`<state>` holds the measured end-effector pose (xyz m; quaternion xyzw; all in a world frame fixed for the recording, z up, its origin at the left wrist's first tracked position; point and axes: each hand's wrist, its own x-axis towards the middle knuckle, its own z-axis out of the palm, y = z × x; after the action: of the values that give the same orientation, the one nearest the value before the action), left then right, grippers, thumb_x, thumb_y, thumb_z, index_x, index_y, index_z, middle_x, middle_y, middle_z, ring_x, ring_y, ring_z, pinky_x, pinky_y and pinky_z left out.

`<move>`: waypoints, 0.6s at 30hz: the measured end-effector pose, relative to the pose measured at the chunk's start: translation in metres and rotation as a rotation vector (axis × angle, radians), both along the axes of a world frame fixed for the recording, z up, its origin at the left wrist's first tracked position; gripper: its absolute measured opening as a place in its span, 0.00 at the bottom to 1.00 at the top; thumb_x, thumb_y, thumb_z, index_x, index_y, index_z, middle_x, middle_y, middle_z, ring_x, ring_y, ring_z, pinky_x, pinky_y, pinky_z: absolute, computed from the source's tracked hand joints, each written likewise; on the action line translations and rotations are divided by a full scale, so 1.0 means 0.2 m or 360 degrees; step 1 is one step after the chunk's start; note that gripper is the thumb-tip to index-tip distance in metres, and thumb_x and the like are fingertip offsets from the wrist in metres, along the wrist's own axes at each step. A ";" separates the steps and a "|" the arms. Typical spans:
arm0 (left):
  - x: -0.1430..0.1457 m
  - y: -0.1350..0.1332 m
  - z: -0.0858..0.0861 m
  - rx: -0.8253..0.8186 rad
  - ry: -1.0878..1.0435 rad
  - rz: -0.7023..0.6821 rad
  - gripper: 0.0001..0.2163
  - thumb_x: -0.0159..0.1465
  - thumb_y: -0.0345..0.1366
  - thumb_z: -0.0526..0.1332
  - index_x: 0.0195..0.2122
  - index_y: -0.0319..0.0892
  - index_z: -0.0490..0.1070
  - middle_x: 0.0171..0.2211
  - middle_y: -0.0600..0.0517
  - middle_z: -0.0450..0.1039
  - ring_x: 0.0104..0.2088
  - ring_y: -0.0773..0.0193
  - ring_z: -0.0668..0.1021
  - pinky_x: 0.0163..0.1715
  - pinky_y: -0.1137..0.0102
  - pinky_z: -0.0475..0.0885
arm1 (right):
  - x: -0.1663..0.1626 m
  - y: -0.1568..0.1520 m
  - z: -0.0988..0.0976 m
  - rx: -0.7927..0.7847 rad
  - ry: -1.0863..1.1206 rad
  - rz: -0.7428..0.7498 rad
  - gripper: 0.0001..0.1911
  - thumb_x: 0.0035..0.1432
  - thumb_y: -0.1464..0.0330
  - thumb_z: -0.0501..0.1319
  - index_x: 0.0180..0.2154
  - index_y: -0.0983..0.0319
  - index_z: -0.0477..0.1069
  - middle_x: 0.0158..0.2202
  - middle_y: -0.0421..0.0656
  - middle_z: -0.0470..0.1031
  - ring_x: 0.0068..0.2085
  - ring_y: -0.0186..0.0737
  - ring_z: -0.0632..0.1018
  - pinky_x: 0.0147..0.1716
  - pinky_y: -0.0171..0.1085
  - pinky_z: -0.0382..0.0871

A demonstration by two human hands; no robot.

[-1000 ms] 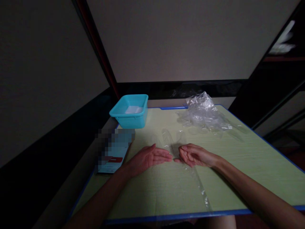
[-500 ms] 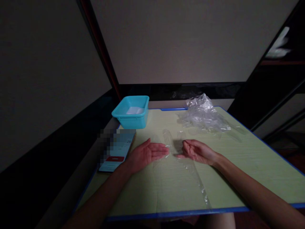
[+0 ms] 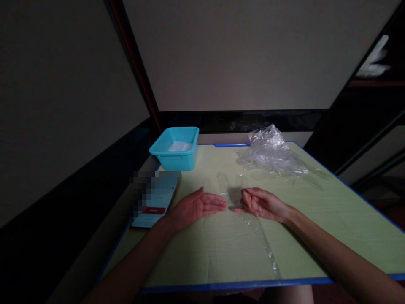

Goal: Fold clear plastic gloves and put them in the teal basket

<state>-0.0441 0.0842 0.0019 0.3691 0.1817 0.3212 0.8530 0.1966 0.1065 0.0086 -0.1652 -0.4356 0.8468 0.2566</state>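
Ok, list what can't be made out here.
All in the head view:
- Device: left part hidden by pixelation.
- White item: too blurred to identify.
- White sheet: lower part hidden by the basin wall.
- Clear glove: partly covered by the right hand.
- Crumpled plastic: overlapping folds hide the piece count.

Against a second ago, the left hand (image 3: 194,208) and the right hand (image 3: 264,204) have drawn slightly apart, widening the gap between the left fingertips and the right's lowest finger. Against half a second ago, that gap has narrowed a little, both hands easing back toward each other.
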 end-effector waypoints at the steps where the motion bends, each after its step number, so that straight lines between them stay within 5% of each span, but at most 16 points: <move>1: 0.00 0.00 0.00 -0.0001 0.0016 -0.0015 0.23 0.66 0.43 0.44 0.44 0.29 0.70 0.46 0.37 0.70 0.49 0.51 0.70 0.53 0.59 0.51 | 0.00 0.00 0.00 0.0021 -0.0013 0.0024 0.18 0.59 0.61 0.53 0.22 0.65 0.66 0.13 0.36 0.66 0.18 0.28 0.66 0.49 0.43 0.60; 10: 0.01 0.00 0.00 -0.0003 -0.0017 -0.0085 0.22 0.65 0.41 0.46 0.45 0.27 0.69 0.47 0.38 0.70 0.51 0.52 0.68 0.54 0.61 0.49 | -0.02 -0.01 -0.02 0.0169 -0.0107 -0.0043 0.18 0.58 0.62 0.55 0.20 0.65 0.66 0.12 0.35 0.65 0.16 0.26 0.64 0.45 0.41 0.64; 15: -0.03 0.01 0.02 -0.0048 -0.0165 0.0095 0.22 0.65 0.41 0.46 0.45 0.27 0.69 0.47 0.37 0.70 0.53 0.51 0.67 0.55 0.60 0.45 | 0.02 0.01 0.01 0.0505 -0.0251 -0.0574 0.17 0.53 0.59 0.59 0.20 0.63 0.63 0.15 0.33 0.63 0.17 0.26 0.62 0.35 0.37 0.67; 18: -0.04 0.00 0.03 -0.0047 -0.0150 0.0135 0.22 0.64 0.42 0.47 0.45 0.27 0.69 0.47 0.36 0.69 0.53 0.50 0.66 0.55 0.59 0.44 | 0.07 -0.04 0.06 0.0810 -0.0459 -0.0676 0.13 0.52 0.63 0.61 0.22 0.64 0.65 0.18 0.36 0.64 0.21 0.28 0.64 0.27 0.33 0.63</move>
<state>-0.0514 0.0849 0.0070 0.3330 0.1616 0.3714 0.8515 0.2110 0.0983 0.0215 -0.3005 -0.6201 0.6071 0.3956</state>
